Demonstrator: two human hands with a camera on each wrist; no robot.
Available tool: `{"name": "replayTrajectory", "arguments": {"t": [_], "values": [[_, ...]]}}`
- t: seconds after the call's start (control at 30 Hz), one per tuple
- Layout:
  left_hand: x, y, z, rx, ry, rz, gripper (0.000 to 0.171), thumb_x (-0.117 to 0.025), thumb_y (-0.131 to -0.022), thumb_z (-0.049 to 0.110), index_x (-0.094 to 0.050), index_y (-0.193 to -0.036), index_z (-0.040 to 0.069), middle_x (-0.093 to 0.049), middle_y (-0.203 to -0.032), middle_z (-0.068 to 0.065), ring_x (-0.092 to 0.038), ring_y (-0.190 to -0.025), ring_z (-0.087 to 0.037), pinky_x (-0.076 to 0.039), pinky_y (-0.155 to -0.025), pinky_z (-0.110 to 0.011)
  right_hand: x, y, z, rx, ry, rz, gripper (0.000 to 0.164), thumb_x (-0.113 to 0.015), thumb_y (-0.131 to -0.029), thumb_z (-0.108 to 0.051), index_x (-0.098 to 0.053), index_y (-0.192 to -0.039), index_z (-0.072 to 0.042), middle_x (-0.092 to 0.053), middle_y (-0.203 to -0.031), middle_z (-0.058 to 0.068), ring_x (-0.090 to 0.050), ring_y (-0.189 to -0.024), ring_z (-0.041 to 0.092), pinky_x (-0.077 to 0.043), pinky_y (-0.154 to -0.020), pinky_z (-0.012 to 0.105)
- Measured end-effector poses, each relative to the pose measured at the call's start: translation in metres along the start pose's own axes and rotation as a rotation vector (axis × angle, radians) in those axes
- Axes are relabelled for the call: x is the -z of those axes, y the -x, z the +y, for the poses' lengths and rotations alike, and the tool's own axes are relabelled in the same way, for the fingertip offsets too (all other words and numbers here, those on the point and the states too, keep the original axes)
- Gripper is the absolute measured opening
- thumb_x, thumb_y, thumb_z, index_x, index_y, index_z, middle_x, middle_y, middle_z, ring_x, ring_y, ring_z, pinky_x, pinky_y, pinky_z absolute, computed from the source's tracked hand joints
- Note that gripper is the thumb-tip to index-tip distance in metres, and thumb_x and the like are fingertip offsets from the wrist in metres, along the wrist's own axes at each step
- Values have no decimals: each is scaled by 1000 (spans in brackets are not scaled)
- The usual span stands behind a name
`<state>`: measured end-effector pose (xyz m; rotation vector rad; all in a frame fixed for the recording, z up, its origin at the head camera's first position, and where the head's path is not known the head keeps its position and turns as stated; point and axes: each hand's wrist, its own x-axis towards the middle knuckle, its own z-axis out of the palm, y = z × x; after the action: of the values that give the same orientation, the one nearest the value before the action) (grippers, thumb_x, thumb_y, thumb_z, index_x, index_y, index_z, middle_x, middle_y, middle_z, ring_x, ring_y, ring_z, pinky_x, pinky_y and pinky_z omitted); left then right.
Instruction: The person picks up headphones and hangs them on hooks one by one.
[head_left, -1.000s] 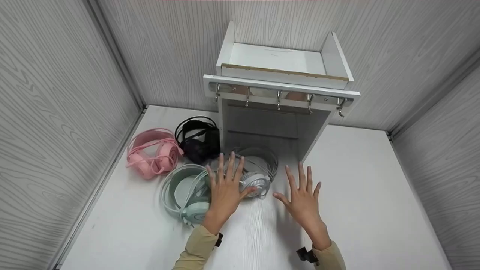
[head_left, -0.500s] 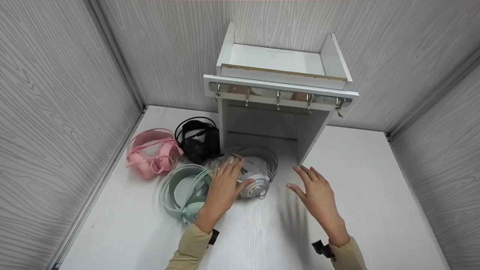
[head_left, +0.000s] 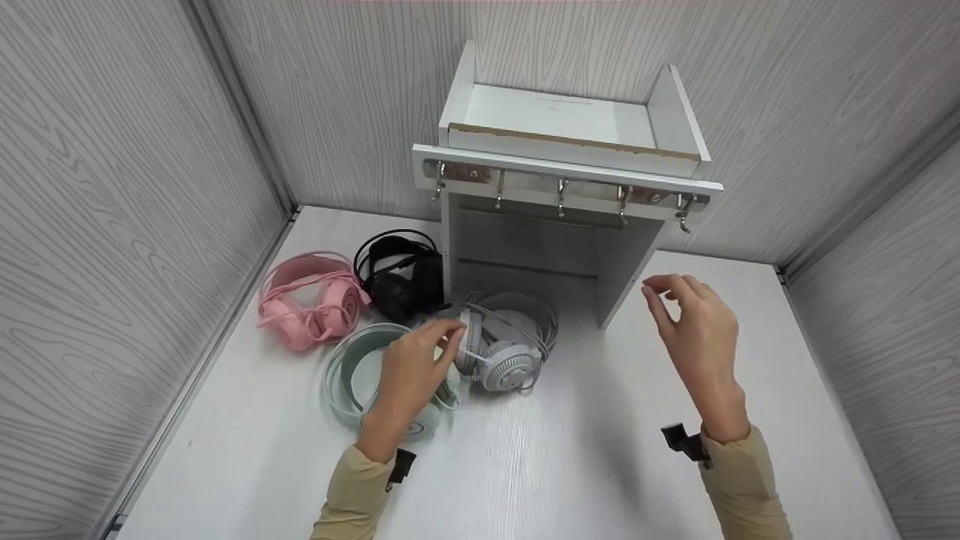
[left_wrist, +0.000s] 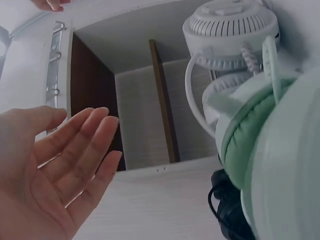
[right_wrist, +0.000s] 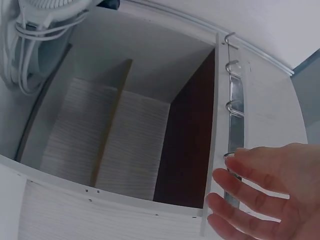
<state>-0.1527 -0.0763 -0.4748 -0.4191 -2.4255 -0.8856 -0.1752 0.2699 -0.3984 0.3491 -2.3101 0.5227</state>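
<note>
My left hand [head_left: 403, 379] hovers over the mint-green headphones [head_left: 424, 423], hiding part of them. Its fingers are loosely bent toward the thumb with nothing between them; the left wrist view shows a gap between thumb and fingers. White headphones [head_left: 510, 366] with a bundled cable lie just beyond, at the mouth of the white shelf unit [head_left: 626, 281]. To the right of that unit, my right hand [head_left: 703, 330] is raised with loosely bent fingers, holding nothing. Pink headphones [head_left: 339, 306] and black headphones [head_left: 397, 294] lie at the left.
A metal rail with several hooks [head_left: 561, 196] runs across the unit's front. Above it is an open-topped tray section [head_left: 555, 116]. Grey wood-grain panels [head_left: 360, 105] enclose the white table [head_left: 720, 450] at the back and sides.
Both hands were spread with straight fingers and now have loosely bent ones. The right hand has moved right and away from me, the left slightly left. The headphones have stayed put.
</note>
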Motion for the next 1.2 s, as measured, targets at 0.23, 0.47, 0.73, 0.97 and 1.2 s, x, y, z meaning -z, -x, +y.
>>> {"name": "replayTrajectory", "arguments": {"t": [0.23, 0.47, 0.73, 0.97, 1.2], "values": [[27, 5, -20, 100, 35, 178, 13, -67, -99, 20, -77, -101, 12, -75, -88, 0, -71, -72, -15, -56, -63, -37, 12, -37, -7, -11, -79, 164, 13, -68, -97, -10, -73, -107, -4, -71, -95, 15, -67, -85, 33, -52, -73, 44], [51, 22, -51, 275, 27, 298, 14, -66, -99, 16, -77, -104, 7, -76, -87, -7, -72, -74, -22, -55, -65, -43, 13, -75, -11, 23, -94, 251, 16, -68, -98, -13, -74, -111, -8, -70, -107, 14, -62, -95, 38, -46, -80, 50], [64, 58, -86, 455, -52, 337, 18, -66, -99, 13, -74, -107, 0, -75, -94, -16, -73, -81, -32, -59, -68, -50, -2, -108, -10, 112, -75, 236, 22, -66, -98, -10, -71, -119, -8, -66, -122, 13, -55, -112, 37, -44, -93, 50], [65, 87, -102, 563, -96, 293, 21, -63, -100, 14, -71, -113, -1, -73, -102, -19, -72, -88, -36, -57, -69, -53, -22, -126, -3, 153, -5, 158, 30, -59, -103, -18, -65, -131, -7, -62, -132, 14, -51, -129, 35, -41, -109, 45], [57, 106, -108, 725, -57, 89, 46, -53, -106, 34, -58, -134, -2, -64, -123, -23, -64, -110, -40, -50, -84, -57, -36, -132, 5, 128, 96, 85, 46, -45, -109, -34, -50, -149, -12, -51, -150, 13, -38, -145, 32, -25, -121, 44]]}}
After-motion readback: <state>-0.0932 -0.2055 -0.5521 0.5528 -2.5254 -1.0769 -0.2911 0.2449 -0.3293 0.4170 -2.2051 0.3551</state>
